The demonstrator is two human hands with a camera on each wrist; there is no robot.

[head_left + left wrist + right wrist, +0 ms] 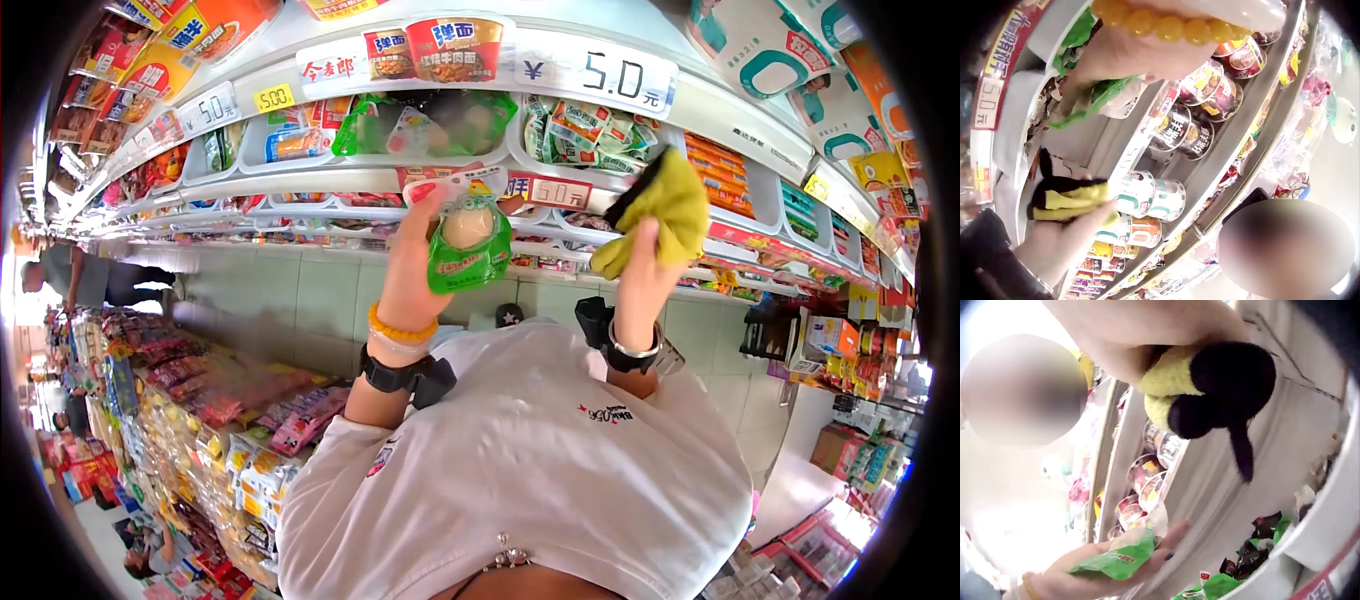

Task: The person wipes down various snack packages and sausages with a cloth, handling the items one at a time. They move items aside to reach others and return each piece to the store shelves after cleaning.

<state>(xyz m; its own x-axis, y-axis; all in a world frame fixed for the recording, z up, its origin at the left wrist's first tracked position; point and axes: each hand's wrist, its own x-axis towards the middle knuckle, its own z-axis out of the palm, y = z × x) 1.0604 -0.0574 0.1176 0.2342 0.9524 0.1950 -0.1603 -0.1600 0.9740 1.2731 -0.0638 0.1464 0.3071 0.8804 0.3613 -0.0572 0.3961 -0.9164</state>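
My left hand [408, 250] holds a green snack packet [470, 265] with a clear window that shows a round, pale, egg-like piece. In the right wrist view the packet [1116, 559] lies across the fingers of that hand. Over on the right, my right hand [648, 285] grips a bunched yellow-and-black cloth [672, 200], its thumb pressed to the yellow side. Black, rounded parts of the cloth [1232, 381] hang below the hand in the right wrist view. Both hands are in front of the snack shelf, apart from each other.
White shelf bins hold green packets [590, 135] and orange packs [715, 175]. Above them, a shelf edge carries a price card [600, 75], with noodle tubs [1197, 137] higher up. A heap of bagged snacks [210, 390] stands behind on the left. Another person [90, 280] is in the aisle.
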